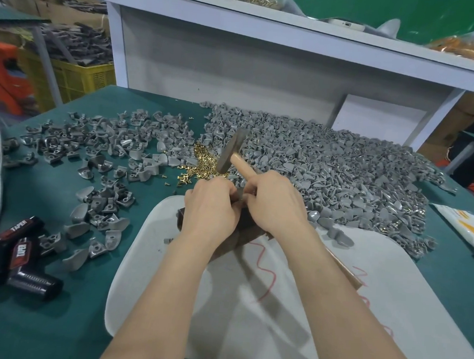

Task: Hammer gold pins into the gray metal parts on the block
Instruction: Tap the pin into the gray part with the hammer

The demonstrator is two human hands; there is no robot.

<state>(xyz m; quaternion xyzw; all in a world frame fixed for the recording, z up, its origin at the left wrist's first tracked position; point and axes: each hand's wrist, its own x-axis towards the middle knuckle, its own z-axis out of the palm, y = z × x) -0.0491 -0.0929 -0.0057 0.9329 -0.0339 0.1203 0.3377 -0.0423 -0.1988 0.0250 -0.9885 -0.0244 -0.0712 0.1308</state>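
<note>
My right hand [276,201] is closed around the wooden handle of the hammer [233,151], quite near to its head. The head points up and away from me, over the heap of gold pins [200,160]. I think I hold it so short and lifted because this is a moment of preparing, not of striking. The fingers of this hand reach down toward the block beside the other hand, and the hammer only waits above.

My left hand [211,205] shows its back to the camera, with the fingers bent down onto the block [246,227]. What is under them is hidden, so I cannot tell if it pinches a pin, holds a gray part or only presses. Probably it is setting one in place. The two hands are almost touching at the knuckles. My forearms come up from the lower edge and meet over the block like a letter V.

The dark brown block sits on a white board [277,308] on the green tabletop [39,305], directly before me, so a blow has something hard under it. The pins lie just behind the block, within short reach. The gray metal parts [329,169] make a thick pile at the right, where gold spots show among them. The scattered parts [100,147] lie loose at the left. I guess one side is finished and the other waits, but this is only my judgement.
</note>
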